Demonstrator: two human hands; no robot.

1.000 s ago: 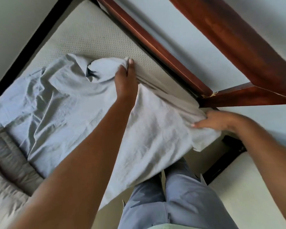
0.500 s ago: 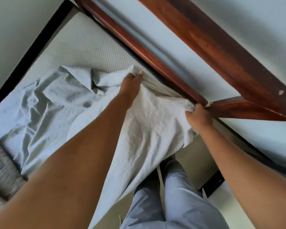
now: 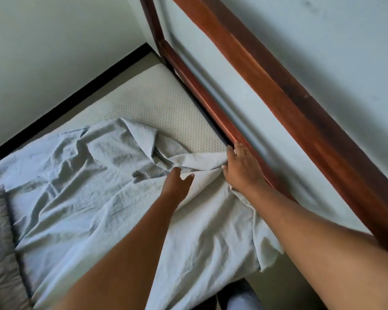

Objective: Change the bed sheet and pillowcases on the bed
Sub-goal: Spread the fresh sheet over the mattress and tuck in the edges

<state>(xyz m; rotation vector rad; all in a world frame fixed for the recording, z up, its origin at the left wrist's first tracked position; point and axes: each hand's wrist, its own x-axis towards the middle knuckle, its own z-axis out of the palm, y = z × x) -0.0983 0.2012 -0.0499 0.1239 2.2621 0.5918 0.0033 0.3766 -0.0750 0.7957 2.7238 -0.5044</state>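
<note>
Sheet (image 3: 94, 198): pale grey and heavily creased. It covers the near part of the bed, its far edge is heaped in folds, and one corner hangs off the near side above your leg (image 3: 242, 298).
Mattress (image 3: 166, 113): cream with a dotted surface, bare at the far corner between the wall and the rail.
Rail (image 3: 202, 97): red-brown wood of the bed frame, running along the right side of the mattress.
Left hand (image 3: 177, 184): rests on the folded ridge of the sheet with its fingers (image 3: 176, 173) spread wide, holding nothing.
Right hand (image 3: 242, 171): lies on the gathered sheet edge just beside the rail. Its fingers (image 3: 234, 151) are stretched out straight with the tips at the rail, pressing the cloth rather than clasping it.
Step in hand: probably carrying the sheet's far edge up over the bare mattress and tucking it along the rail.
Progress: early, since the far corner is uncovered and the cloth is not yet smoothed.
Risk, slipping: because you only press the cloth, a push toward the far corner may slide over it and leave the folds bunched.
Risk, skew: the hanging corner may drag the sheet off the near side once you let go.
Risk, pinching: your fingertips sit in the gap between the mattress and the rail, so a deep tuck could jam them.
Grey padded item (image 3: 0, 242): at the left edge, partly under the sheet. You cannot tell what it is.
</note>
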